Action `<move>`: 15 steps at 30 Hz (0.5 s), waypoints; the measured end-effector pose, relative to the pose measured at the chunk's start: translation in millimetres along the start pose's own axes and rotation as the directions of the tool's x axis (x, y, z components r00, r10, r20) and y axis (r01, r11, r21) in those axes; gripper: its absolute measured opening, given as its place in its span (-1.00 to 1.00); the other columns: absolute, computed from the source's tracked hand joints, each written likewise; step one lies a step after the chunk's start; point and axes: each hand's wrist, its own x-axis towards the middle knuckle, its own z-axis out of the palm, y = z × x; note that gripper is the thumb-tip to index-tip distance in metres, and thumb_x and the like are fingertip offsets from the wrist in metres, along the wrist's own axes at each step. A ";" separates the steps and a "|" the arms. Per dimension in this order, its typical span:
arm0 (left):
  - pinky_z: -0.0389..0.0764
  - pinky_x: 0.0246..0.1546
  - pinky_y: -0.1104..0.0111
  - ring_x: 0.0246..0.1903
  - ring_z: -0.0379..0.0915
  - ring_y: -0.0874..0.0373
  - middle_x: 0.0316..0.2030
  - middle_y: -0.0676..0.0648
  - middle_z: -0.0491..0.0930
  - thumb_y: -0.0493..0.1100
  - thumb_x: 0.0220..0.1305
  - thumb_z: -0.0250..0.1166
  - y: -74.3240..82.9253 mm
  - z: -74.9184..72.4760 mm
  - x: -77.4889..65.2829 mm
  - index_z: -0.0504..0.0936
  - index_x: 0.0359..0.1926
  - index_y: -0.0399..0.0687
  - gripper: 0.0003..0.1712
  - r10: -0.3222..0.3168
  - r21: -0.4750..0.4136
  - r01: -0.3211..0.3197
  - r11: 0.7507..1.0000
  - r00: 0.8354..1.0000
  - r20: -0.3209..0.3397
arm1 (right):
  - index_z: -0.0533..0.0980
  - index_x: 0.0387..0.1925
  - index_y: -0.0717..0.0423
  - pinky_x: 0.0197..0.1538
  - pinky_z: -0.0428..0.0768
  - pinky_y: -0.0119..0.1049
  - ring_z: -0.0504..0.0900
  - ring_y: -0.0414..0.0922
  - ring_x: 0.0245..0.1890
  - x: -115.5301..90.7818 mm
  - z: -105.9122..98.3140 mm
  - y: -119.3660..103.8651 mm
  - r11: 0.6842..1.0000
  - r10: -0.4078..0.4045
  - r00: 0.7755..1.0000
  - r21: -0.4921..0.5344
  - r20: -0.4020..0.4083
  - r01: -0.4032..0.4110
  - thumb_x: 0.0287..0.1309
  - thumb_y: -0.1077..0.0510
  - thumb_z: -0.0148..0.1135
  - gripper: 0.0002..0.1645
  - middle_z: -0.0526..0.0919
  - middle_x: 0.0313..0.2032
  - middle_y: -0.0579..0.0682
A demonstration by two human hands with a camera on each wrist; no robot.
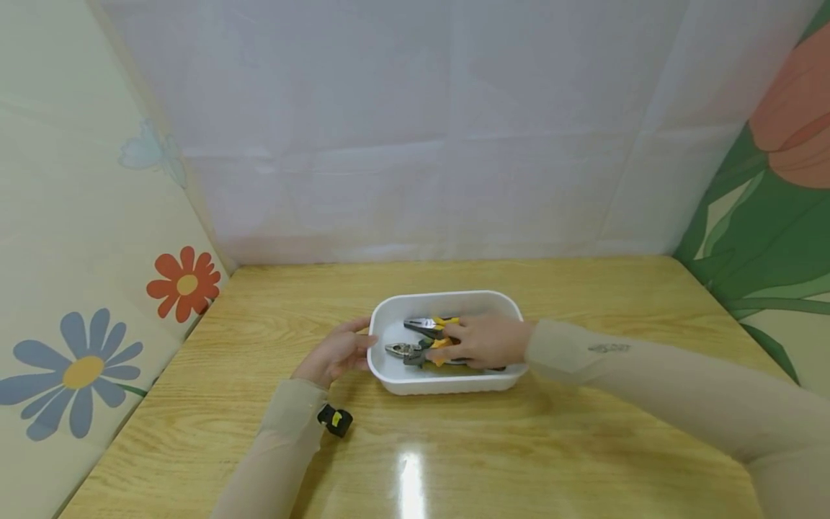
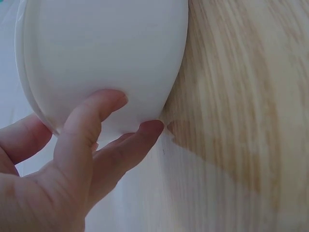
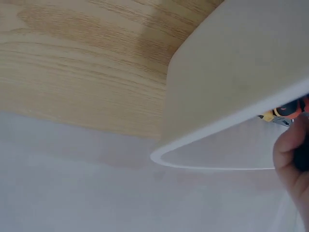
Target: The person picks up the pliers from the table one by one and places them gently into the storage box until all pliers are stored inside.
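A white plastic bin [image 1: 447,386] stands on the table with several pliers inside. My left hand [image 1: 338,353] holds its left end. In the left wrist view, the thumb and fingers [image 2: 79,135] of that hand touch the outer wall, and one finger reaches behind the rim. My right hand [image 1: 489,340] is inside the bin, over the plier handles. In the right wrist view its thumb lies against a dark handle [image 3: 302,153]. Long-nose pliers [image 1: 421,324] with yellow-and-black handles lie at the back, combination pliers [image 1: 402,350] in front. The right hand hides most handles.
The wood-grain table [image 1: 259,432] extends around the bin. A white cloth backdrop [image 1: 415,180] rises behind it, with flower-printed panels [image 1: 81,238] at the sides. A small black device [image 1: 335,419] with a yellow mark sits by the left wrist.
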 end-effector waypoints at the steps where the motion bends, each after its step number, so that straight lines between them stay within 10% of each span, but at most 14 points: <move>1: 0.67 -0.41 0.36 -0.36 0.59 0.12 -0.13 -0.32 0.58 -0.42 0.37 0.02 -0.1 0.2 -0.1 0.08 0.44 -0.39 -0.35 0.000 -0.002 0.000 1.000 1.000 0.000 | 0.46 0.24 -0.17 -0.32 0.54 -0.28 0.48 -0.07 -0.35 0.3 -0.4 -0.3 1.000 -0.012 1.000 0.010 0.004 0.012 0.16 0.04 0.32 -0.42 0.49 -0.17 0.03; 15: 0.64 -0.49 0.40 -0.40 0.57 0.13 -0.20 -0.27 0.60 -0.41 0.38 0.02 -0.9 -0.3 0.0 0.10 0.44 -0.37 -0.36 -0.005 0.002 0.005 1.000 0.999 -0.034 | 0.33 0.37 -0.12 -0.11 0.56 -0.18 0.48 -0.02 -0.08 -0.4 5.3 6.2 0.989 -0.041 0.992 0.148 0.120 0.023 0.30 -0.08 0.18 -0.36 0.45 0.02 0.07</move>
